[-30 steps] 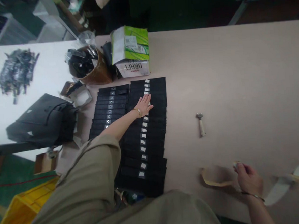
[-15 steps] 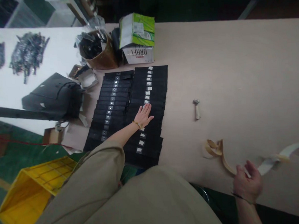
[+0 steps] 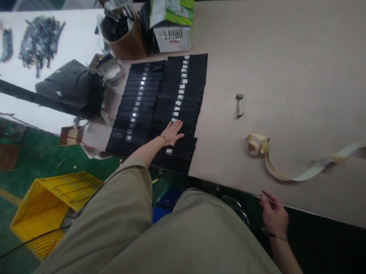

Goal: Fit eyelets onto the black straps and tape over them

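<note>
My left hand [image 3: 172, 132] lies flat with its fingers spread on the right-hand row of overlapping black pieces [image 3: 193, 76], which carry small white patches. Beside it runs a second row of black pieces [image 3: 129, 119] with small round marks. My right hand [image 3: 274, 216] hangs at the table's front edge, its fingers curled; whether something small is between them I cannot make out. A pale strip [image 3: 309, 172] with a curled yellowish end lies on the table beyond that hand. Farther back is a small metal-headed tool [image 3: 239, 105].
At the back stand a brown bin [image 3: 130, 41] with dark items and a green and white box [image 3: 173, 38]. A dark grey bag [image 3: 74, 88] and a pile of dark parts [image 3: 41, 42] are at the left. A yellow crate [image 3: 45, 211] sits below.
The view has shifted, so the table sits higher. My left hand has slid nearer along the black row. My right hand has come left and away from the pale strip.
</note>
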Demonstrator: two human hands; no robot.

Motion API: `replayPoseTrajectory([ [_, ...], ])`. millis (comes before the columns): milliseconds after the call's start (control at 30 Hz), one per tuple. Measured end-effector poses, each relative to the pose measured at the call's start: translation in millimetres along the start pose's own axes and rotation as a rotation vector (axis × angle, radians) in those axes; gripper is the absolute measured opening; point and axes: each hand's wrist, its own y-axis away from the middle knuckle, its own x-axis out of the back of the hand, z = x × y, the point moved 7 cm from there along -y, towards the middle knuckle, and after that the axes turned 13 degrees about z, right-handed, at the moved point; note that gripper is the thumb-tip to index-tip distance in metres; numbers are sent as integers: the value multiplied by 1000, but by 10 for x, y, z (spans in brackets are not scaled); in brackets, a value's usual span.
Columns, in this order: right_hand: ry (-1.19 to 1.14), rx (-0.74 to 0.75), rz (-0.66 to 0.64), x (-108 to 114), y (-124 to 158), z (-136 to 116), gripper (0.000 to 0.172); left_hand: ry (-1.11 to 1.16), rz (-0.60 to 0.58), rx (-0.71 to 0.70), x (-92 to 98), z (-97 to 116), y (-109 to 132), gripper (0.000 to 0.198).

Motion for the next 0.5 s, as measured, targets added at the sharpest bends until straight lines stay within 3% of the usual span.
replayPoseTrajectory([
  [133,-73,-14,-100,-116,164,272,65,-37,110,-27,59,130,504,78],
  [233,-99,11,-145,-258,253,278,62,-59,111,23,-85,255,941,76],
  [300,-95,86,-161,-403,247,71,59,-48,50,46,-195,282,1066,76],
  [367,-119,210,-153,-566,110,-316,53,-22,-32,60,-234,278,1052,77],
  [433,-144,362,35,-588,-217,-792,43,7,-91,62,-186,307,995,76],
  [500,-126,406,190,-549,-649,-1175,33,33,-39,47,-42,411,1015,70],
])
